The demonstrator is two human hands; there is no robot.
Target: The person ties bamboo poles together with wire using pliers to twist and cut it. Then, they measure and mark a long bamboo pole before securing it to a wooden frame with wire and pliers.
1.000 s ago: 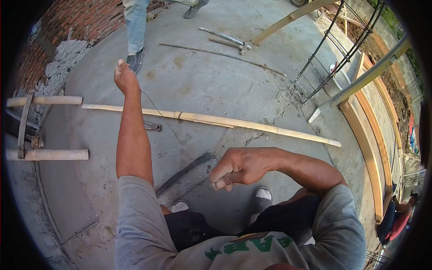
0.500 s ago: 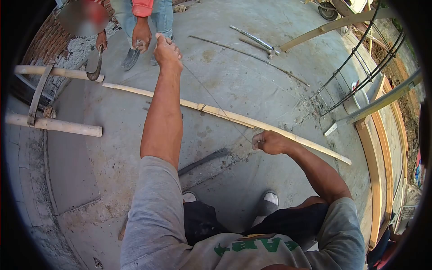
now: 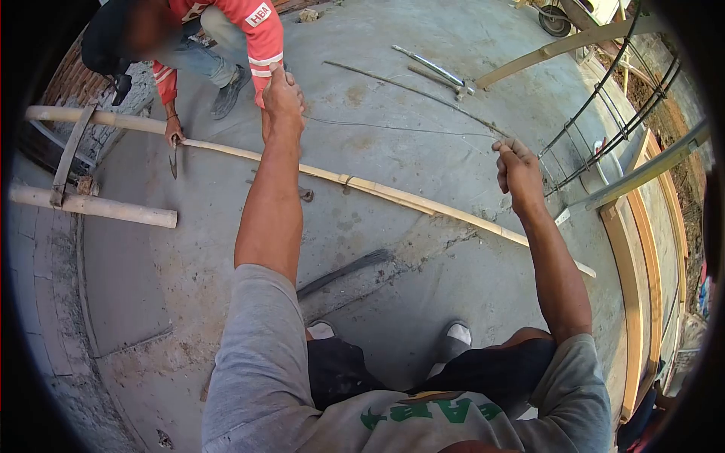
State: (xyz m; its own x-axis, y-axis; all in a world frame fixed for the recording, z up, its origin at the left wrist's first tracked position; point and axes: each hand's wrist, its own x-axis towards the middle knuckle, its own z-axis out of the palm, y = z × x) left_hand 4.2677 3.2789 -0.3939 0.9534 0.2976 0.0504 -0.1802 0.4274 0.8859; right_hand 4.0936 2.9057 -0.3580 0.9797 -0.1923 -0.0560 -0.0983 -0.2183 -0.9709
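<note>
A thin wire [image 3: 393,128] stretches between my two hands, sagging a little. My left hand [image 3: 282,97] is closed round its left end, held out in front of the co-worker's red sleeve [image 3: 260,38]. At the wire's other end, my right hand [image 3: 519,172] pinches it between thumb and fingers, out to the right above the floor. Below the wire a long split bamboo strip [image 3: 400,193] crosses the floor, passing behind both my forearms. A dark bundle of wires [image 3: 343,273] lies nearer my feet.
A crouching co-worker's hand [image 3: 174,128] holds a sickle [image 3: 174,162] by the bamboo strip's left end. Bamboo poles [image 3: 113,210] jut in from the left. Metal rods [image 3: 427,64] lie ahead; a rebar cage [image 3: 619,106] and wooden boards [image 3: 628,302] stand right.
My right hand has moved away, forward and to the right, with the wire. My left hand stays nearly in place. The co-worker has crouched and lowered the sickle to the bamboo.
</note>
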